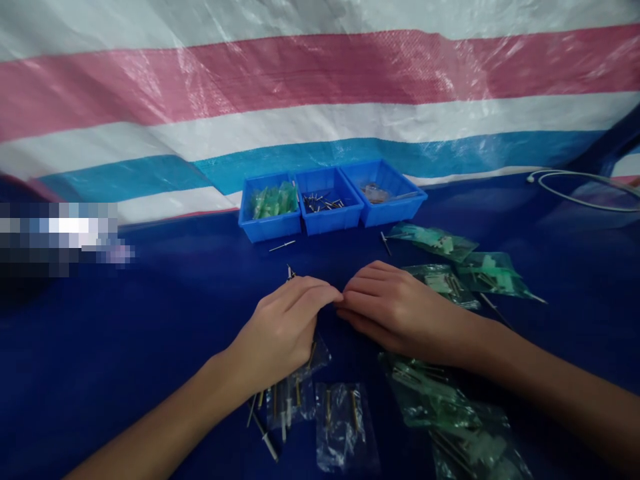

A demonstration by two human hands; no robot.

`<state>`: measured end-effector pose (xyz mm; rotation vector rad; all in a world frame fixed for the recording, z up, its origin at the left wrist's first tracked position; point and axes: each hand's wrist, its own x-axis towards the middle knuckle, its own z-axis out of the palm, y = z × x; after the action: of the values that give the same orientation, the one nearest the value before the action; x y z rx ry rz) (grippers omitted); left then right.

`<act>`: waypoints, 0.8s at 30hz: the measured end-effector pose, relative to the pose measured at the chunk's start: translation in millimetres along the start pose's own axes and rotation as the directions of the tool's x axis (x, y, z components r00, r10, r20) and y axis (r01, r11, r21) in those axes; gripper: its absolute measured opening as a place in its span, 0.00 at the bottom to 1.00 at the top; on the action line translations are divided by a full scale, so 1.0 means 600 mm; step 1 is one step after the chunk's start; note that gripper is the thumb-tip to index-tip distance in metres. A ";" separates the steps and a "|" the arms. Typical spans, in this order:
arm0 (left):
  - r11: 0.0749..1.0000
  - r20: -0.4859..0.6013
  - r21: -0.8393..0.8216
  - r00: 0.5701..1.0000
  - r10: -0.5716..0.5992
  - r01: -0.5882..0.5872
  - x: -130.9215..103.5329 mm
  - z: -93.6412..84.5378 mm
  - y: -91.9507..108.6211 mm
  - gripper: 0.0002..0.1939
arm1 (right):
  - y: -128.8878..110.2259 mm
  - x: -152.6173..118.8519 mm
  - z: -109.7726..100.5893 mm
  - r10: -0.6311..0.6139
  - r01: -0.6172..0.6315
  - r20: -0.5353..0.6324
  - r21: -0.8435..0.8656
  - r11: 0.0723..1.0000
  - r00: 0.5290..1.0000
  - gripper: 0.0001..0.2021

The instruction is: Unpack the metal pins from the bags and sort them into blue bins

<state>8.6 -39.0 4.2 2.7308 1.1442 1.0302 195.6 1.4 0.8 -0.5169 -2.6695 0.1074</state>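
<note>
My left hand [287,323] and my right hand [385,303] meet at their fingertips over the blue table [150,347]. The fingers of both are closed together; whatever they hold, if anything, is hidden. Metal rivets [290,272] poke out just behind my left hand. Beneath it lie clear bags [293,400] with small metal and white parts, and a clear bag [345,427] with brass-coloured pieces is in front. Green bags [425,390] of parts lie under and in front of my right forearm.
Three blue bins stand at the back: one [270,230] with green bags, one [333,220] with loose rivets, one [395,210] with clear bags. More green bags [435,241] lie right. A white cable [565,173] is far right, a striped sheet [310,73] behind.
</note>
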 end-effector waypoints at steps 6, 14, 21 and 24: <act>1.000 -0.004 -0.027 1.000 0.008 -0.008 0.002 -0.002 0.002 0.13 | -0.002 0.002 -0.004 0.015 -0.016 0.028 0.014 1.000 0.999 0.10; 1.000 -0.044 0.009 0.999 0.012 -0.012 0.001 -0.001 0.003 0.15 | -0.003 0.002 -0.002 0.063 -0.063 -0.015 -0.024 0.998 0.998 0.10; 0.999 -0.029 -0.001 0.999 0.040 -0.040 -0.001 0.000 0.005 0.15 | 0.002 0.002 0.002 0.037 -0.039 -0.028 -0.068 0.997 0.999 0.13; 0.999 -0.013 -0.011 0.999 0.040 -0.040 -0.002 0.001 0.005 0.15 | 0.003 0.002 0.002 0.026 -0.029 -0.035 -0.077 0.997 0.999 0.13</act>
<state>10.3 -42.0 4.1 2.7533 1.0860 1.0562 194.5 3.7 -0.3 -0.5745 -2.6423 0.0032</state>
